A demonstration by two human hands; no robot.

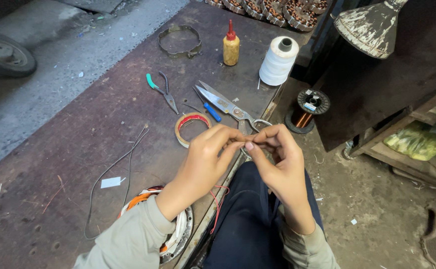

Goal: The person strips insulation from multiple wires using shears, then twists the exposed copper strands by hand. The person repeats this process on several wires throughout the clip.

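Fine wire work at the bench edge, judging by the pose. Left hand (pixel 209 152) and right hand (pixel 276 152) meeting fingertip to fingertip just above the lap, both pinched narrow on something thin between them; too small to see at the pinch itself. Thin red wire (pixel 219 201) trailing down below the left wrist toward the dark trousers, so probably its end being twisted or stripped. Stator (pixel 178 234) with white and orange windings lying on the bench (pixel 68 149) under the left forearm. Scissors (pixel 228 105), pliers (pixel 164 91), tape roll (pixel 190 127) just beyond the hands. Next, likely: firm pinch, small even twists, slack kept in the wire.
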